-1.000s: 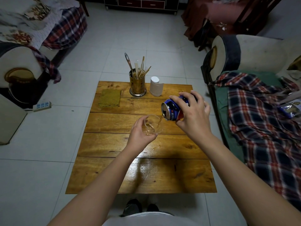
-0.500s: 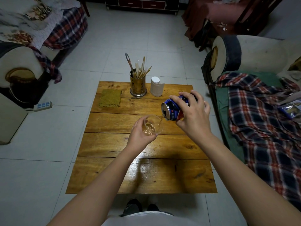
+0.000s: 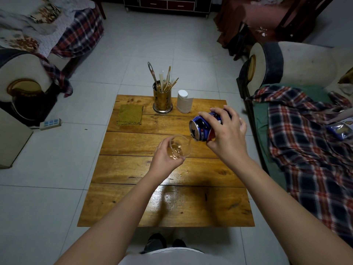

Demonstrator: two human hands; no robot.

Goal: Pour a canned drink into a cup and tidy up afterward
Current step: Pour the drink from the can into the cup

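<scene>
Dim indoor light; glare shining on table near bottom center; wide-angle edges bending, corners darkening.

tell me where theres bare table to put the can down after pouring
Free: the near planks of the table, and the left middle, in front of the green cloth. Crowded: the far edge, with the utensil holder and white container. A small wet spot lies right of centre.

Only print in view is on the blue can: small white characters and a red-white logo near its top rim. Too small and blurred to read. Nothing else carries legible text.
</scene>
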